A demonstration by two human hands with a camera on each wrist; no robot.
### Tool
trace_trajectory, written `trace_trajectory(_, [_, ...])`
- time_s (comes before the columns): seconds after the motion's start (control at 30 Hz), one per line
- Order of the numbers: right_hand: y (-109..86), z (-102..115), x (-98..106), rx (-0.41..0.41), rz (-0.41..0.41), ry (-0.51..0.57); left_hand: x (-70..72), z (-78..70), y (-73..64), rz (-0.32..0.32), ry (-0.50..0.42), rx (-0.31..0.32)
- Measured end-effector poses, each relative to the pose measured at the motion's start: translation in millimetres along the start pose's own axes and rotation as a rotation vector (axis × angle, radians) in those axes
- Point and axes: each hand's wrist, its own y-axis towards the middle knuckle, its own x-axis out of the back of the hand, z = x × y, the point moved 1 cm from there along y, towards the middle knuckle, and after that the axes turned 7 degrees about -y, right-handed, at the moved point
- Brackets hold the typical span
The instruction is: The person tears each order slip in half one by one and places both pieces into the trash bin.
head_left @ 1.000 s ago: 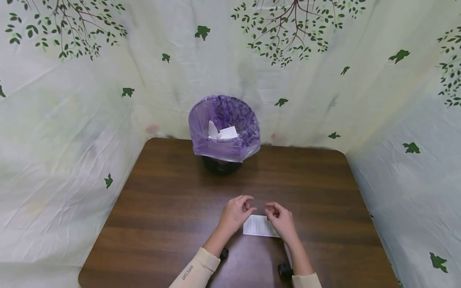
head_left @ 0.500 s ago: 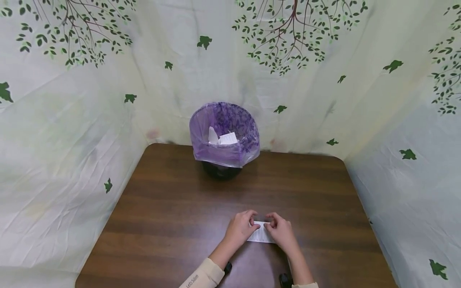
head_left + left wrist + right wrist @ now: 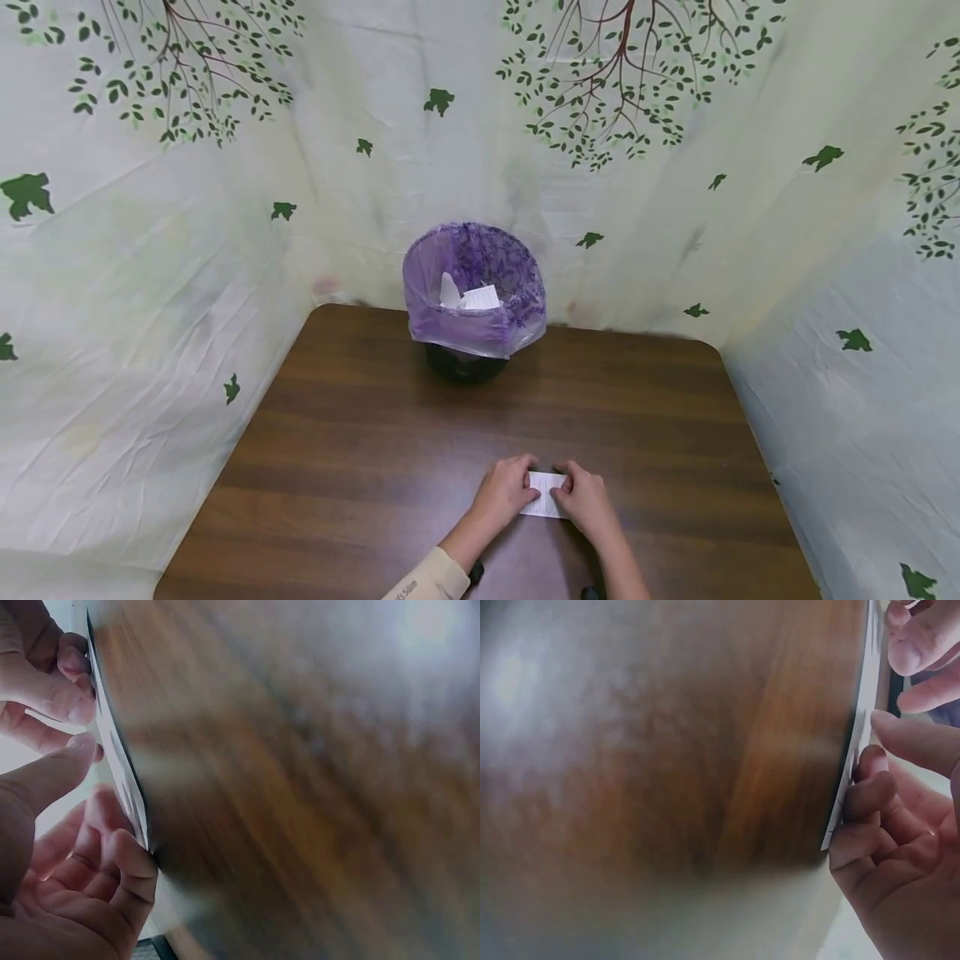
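Observation:
A small white sheet of printed paper (image 3: 545, 495) lies flat on the brown wooden table, between and partly under both hands. My left hand (image 3: 502, 493) is at its left side, the thumb over the print and the other fingers bent by the edge. On the opposite side my right hand (image 3: 587, 502) mirrors it, thumb on the paper. From the left wrist view, the paper (image 3: 120, 761) shows as a thin strip close to the tabletop, with the fingers just above it. Both wrist views show a gap between thumb and fingers.
Toward the back stands a black bin (image 3: 465, 367) lined with a purple bag (image 3: 472, 329). White paper pieces (image 3: 480, 297) lie inside it. Behind and beside the brown table (image 3: 360, 433) hangs pale cloth (image 3: 495, 175) printed with leaves and branches.
Both hands have come down from above the paper onto it, thumbs now on its face and covering more of its sides. The head view has tilted upward a little.

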Motion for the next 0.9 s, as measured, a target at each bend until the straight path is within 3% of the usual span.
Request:
trace_trajectory(0.33, [-2.3, 2.1, -5.1, 0.001, -0.06, -0.026, -1.5, -3.2, -0.7, 0.039, 0.042, 0.044])
trace_trajectory(0.77, [0.7, 4.5, -6.1, 0.003, -0.146, -0.035, 0.1, -6.2, 0.2, 0.083, 0.118, 0.026])
trace_trajectory(0.9, [2.4, 8.4, -4.0, -0.005, -0.139, -0.017, 2.0, -9.8, -1.0, 0.055, 0.16, 0.005])
